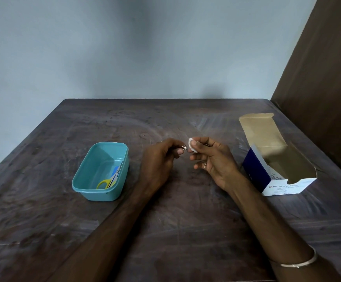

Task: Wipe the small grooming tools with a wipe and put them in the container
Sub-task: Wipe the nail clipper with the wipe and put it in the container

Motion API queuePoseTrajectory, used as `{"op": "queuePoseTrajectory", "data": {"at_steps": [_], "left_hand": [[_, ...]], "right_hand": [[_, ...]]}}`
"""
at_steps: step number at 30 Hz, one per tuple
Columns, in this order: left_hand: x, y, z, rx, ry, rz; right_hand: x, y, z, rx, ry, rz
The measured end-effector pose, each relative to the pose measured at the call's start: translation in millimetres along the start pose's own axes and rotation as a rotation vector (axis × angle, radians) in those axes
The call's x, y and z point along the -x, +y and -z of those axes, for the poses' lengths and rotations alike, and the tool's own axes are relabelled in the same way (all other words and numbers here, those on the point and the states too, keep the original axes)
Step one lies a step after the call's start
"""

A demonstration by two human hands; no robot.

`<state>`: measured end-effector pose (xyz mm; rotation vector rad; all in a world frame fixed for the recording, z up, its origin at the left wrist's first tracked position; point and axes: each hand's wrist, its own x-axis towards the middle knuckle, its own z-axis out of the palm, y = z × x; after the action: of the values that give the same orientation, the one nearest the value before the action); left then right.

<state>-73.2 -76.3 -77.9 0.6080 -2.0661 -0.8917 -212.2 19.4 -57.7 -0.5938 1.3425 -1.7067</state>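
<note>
Head view over a dark wooden table [185, 231]: the left hand [159, 161] pinches a small silver metal nail clipper [184, 147] while the right hand [212, 159] grips a folded white wipe [192, 146] just beside its tip. To the left, a teal rectangular plastic container [88, 180] holds yellow-handled scissors [109, 180]; at right lies an open blue-and-white cardboard swab box [277, 157].
</note>
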Motion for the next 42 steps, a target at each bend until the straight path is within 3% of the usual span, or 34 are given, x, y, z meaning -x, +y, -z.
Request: {"op": "queuePoseTrajectory", "data": {"at_steps": [7,12,16,20,23,30,42], "left_hand": [[-0.4,5.7,3.3,-0.003,0.031,0.080],[-0.3,14.9,9.3,-0.085,0.155,0.127],[7.6,39.1,20.6,-0.151,0.284,0.058],[15.7,59.0,48.7,-0.220,0.370,-0.002],[17.5,61.6,79.3,-0.314,0.387,0.075],[11.9,37.7,130.2,-0.680,0.128,0.470],[13.4,26.2,116.5,-0.826,-0.101,0.564]], "right_hand": [[-5.0,4.5,5.0,0.021,0.093,0.077],[-1.9,4.7,1.9,0.256,0.166,0.200],[-3.0,6.6,2.7,0.415,0.209,0.294],[-3.8,7.5,2.4,0.460,0.208,0.365],[-4.2,8.9,2.7,0.517,0.198,0.402],[-5.3,13.1,3.8,0.697,0.166,0.507],[-4.4,18.0,8.6,0.985,0.141,0.681]]}}
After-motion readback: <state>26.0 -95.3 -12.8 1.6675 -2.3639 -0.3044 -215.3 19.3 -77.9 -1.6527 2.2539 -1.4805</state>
